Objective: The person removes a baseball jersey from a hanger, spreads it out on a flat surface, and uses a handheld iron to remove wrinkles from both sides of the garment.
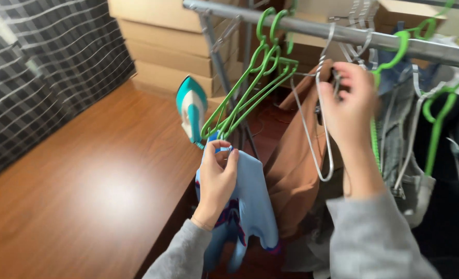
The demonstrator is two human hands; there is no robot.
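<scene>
The left hand (pixel 216 175), low at about 6 o'clock, is closed on the top edge of a light blue garment (pixel 250 206), pinching the cloth between thumb and fingertips; the garment hangs down from that grip, with a patch of purple and red print showing just beside the wrist. At 12 o'clock from this hand, a bunch of empty green plastic hangers (pixel 250 88) slants down from the metal clothes rail (pixel 343 33), their lower ends close above the knuckles; whether they touch the hand cannot be told.

The right hand (pixel 348 103), at about 2 o'clock from the left, is raised to the rail with its fingers curled around the neck of a silver wire hanger (pixel 320 129), which hangs at the hand's 9 o'clock side. A brown garment (pixel 291 160) hangs behind that hanger, between the two hands. At 3 o'clock from the right hand hang more clothes on green hangers, among them a denim piece (pixel 395 134).

A teal and white iron (pixel 191 108) stands upright at the counter's far edge, at 11 o'clock from the left hand. The wooden counter (pixel 84 181) spreads out to 9 o'clock, with cardboard boxes (pixel 162 46) stacked beyond it.
</scene>
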